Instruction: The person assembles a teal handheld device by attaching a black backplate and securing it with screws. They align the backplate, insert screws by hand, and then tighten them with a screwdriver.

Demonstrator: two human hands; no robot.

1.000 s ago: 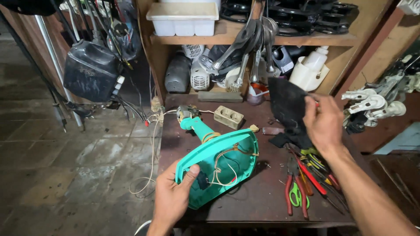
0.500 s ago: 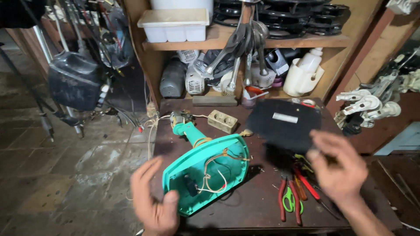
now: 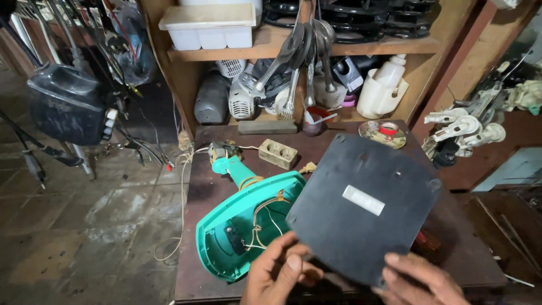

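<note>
I have both hands on the dark cover plate (image 3: 361,209), which tilts above the table (image 3: 451,248), partly over the open green fan base (image 3: 243,226). My left hand (image 3: 282,274) grips its lower left edge, thumb on top; my right hand (image 3: 420,279) pinches the lower right edge. The base lies on its side with loose wires (image 3: 262,223) showing inside. I judge the plate could trap or pinch those wires if it goes down skewed, or slip from this edge-only hold onto the base.
</note>
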